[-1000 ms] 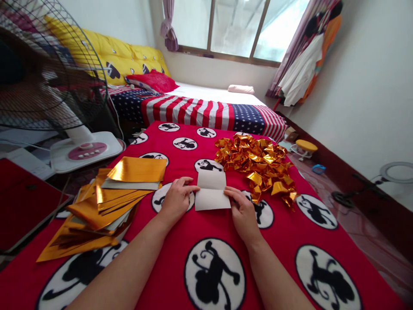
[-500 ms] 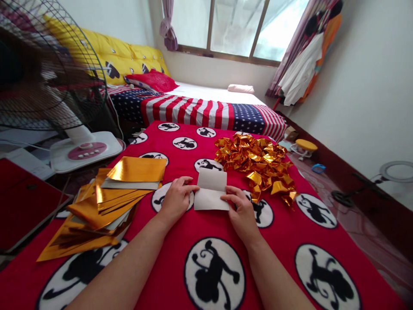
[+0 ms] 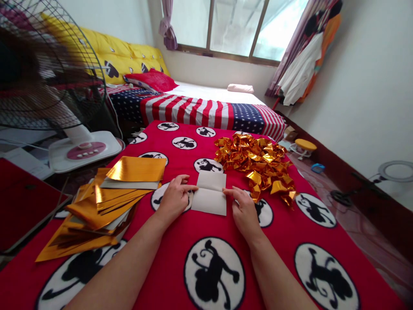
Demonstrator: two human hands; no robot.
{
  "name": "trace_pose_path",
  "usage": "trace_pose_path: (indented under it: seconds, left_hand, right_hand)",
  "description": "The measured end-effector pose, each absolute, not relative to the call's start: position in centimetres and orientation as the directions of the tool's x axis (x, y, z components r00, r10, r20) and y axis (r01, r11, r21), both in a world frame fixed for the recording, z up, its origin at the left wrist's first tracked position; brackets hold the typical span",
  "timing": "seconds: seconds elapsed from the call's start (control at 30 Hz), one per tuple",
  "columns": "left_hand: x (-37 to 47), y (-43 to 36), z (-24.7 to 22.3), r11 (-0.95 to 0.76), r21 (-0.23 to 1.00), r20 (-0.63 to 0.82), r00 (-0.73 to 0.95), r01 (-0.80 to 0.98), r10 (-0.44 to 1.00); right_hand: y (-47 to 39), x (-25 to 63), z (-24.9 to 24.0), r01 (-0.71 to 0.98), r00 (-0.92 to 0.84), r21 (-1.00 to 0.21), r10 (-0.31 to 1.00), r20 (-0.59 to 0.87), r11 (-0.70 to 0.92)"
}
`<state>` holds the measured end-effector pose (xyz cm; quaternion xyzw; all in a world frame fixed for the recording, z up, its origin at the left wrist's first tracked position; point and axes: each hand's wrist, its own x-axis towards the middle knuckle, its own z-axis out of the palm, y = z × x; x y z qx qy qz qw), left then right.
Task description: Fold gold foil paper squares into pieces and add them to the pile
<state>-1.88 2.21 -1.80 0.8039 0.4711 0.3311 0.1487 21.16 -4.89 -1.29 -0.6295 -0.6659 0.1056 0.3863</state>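
Observation:
A pale grey sheet of paper [image 3: 209, 200] with a crease across its middle lies on the red cloth. My left hand [image 3: 176, 196] touches its left edge at the crease with the index fingertip. At the right edge, the index finger of my right hand [image 3: 243, 211] is stretched out to the same crease, its other fingers curled loosely. Neither hand grips the paper. Left of my left hand is a fanned stack of gold foil sheets [image 3: 135, 169]. A heap of folded gold foil pieces [image 3: 254, 157] sits beyond my right hand.
The red cloth [image 3: 161, 267] with monkey prints covers the surface under my arms. A fan [image 3: 85, 150] stands at the left. Behind are a bed [image 3: 200, 110] and a window. On the right floor are a yellow stool [image 3: 305, 145] and a ring-light stand [image 3: 396, 171].
The near half of the paper lies flatter and reaches slightly closer to me. My right hand's fingers have come off its lower right part, and the index finger points at the crease's end.

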Motion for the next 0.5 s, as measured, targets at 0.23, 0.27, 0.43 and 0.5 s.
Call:
trace_pose_path:
  seconds: [0.23,0.27,0.43,0.5]
  left_hand:
    - [-1.87,2.38,-1.97,-0.507,0.563,0.39,0.331,0.653,0.859]
    - [-1.86,2.36,-1.95,-0.506,0.563,0.391,0.329,0.653,0.86]
    - [-1.91,2.35,-1.91,-0.509,0.556,0.386,0.339,0.657,0.858]
    - [-1.96,2.35,-1.87,-0.516,0.55,0.386,0.348,0.657,0.854]
  right_hand:
    - [-4.95,21.08,-1.29,0.726,0.135,-0.67,0.923,0.359,0.154]
    - [-4.99,21.05,-1.25,0.73,0.137,-0.668,0.925,0.354,0.147]
    - [-5.19,20.9,-1.02,0.747,0.117,-0.646,0.924,0.365,0.16]
    - [-5.25,20.89,-0.92,0.752,0.097,-0.635,0.923,0.373,0.178]
